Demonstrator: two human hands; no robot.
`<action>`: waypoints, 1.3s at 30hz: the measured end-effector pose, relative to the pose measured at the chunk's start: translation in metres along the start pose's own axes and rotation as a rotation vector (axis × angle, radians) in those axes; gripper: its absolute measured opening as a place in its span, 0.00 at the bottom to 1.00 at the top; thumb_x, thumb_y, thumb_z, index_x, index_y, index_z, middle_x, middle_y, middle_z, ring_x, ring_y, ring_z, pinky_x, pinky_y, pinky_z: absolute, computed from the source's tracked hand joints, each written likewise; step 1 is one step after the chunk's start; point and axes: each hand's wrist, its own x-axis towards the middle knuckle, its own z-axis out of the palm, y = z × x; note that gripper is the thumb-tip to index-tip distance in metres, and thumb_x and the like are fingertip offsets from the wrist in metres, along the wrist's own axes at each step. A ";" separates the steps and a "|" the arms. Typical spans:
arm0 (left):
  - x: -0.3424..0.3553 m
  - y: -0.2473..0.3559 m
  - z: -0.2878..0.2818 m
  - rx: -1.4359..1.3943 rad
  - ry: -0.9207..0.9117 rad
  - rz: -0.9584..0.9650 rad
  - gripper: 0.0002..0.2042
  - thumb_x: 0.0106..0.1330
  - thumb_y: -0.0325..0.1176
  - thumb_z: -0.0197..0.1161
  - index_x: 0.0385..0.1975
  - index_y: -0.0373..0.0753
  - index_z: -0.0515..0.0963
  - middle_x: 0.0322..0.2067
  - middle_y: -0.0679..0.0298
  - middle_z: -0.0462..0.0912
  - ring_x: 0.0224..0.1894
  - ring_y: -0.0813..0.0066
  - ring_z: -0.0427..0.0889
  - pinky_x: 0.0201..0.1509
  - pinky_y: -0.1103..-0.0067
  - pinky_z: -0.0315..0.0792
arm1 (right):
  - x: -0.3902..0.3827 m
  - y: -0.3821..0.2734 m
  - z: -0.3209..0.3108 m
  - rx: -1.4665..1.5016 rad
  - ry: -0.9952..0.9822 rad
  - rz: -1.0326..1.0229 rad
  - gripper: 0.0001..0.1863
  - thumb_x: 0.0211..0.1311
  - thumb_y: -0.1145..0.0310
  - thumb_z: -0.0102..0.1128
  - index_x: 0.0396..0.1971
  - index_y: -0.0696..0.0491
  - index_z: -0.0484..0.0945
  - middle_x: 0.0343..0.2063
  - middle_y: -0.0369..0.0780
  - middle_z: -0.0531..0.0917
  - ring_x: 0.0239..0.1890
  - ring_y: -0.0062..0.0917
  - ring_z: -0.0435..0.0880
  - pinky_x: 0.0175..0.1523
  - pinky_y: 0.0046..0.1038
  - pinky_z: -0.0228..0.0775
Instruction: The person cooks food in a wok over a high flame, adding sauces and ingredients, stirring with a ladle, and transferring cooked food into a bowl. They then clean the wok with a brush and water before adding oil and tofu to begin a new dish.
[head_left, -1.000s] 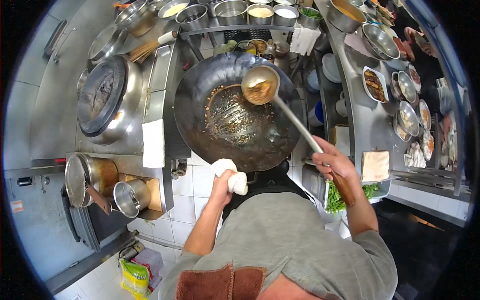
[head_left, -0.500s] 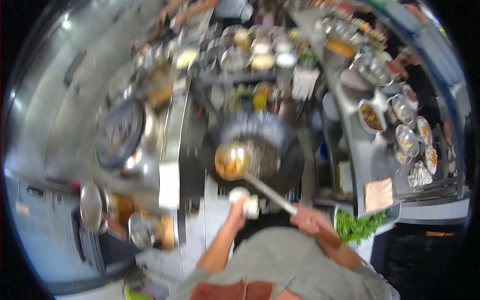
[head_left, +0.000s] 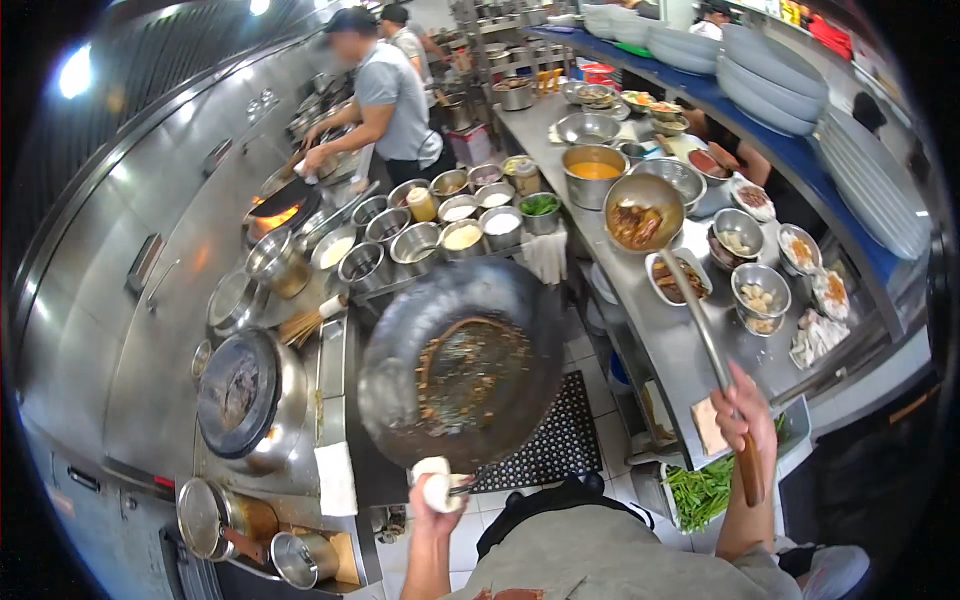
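Observation:
My left hand [head_left: 434,520] is closed round the handle of a large black wok [head_left: 395,345], with a folded white cloth [head_left: 432,480] in the grip. The wok hangs in front of me beside the stove; brown oil with browned bits [head_left: 470,370] coats its bottom. In my right hand [head_left: 745,408] is a long metal ladle [head_left: 705,330] with a wooden grip, held near the lower end. Its deep bowl carries glossy brown pieces of food [head_left: 638,222] over the right counter, just above a white dish of dark brown strips [head_left: 682,280].
Several steel bowls [head_left: 760,290] and a pot of orange liquid [head_left: 594,168] stand on the right counter. Seasoning tubs [head_left: 462,236] line the station ahead. A co-worker [head_left: 385,100] works by a flaming burner. Below right sits a bin of greens [head_left: 700,492].
The ladle has swung from over the wok to above the right counter. My left hand has the wok up and tilted, away from where it sat. The view has turned upward.

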 end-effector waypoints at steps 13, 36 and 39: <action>0.039 0.222 -0.072 -0.034 0.202 0.786 0.17 0.61 0.41 0.48 0.42 0.35 0.70 0.29 0.52 0.77 0.22 0.70 0.77 0.18 0.82 0.73 | 0.026 0.051 0.011 -0.641 0.663 -0.200 0.38 0.51 0.75 0.58 0.62 0.48 0.53 0.13 0.32 0.67 0.09 0.16 0.63 0.11 0.20 0.54; 0.195 0.431 -0.191 -0.259 0.132 0.829 0.11 0.61 0.39 0.47 0.34 0.41 0.73 0.30 0.68 0.77 0.29 0.73 0.76 0.33 0.74 0.74 | 0.070 0.144 0.034 -1.118 0.977 -0.382 0.36 0.49 0.76 0.55 0.61 0.51 0.55 0.44 0.52 0.76 0.45 0.38 0.77 0.50 0.30 0.65; 0.228 0.368 -0.167 -0.187 0.104 0.716 0.13 0.62 0.41 0.47 0.38 0.41 0.72 0.33 0.66 0.77 0.31 0.72 0.77 0.34 0.74 0.75 | 0.076 0.155 -0.001 -1.181 0.930 -0.403 0.36 0.50 0.75 0.56 0.61 0.50 0.54 0.44 0.52 0.76 0.45 0.38 0.77 0.50 0.30 0.66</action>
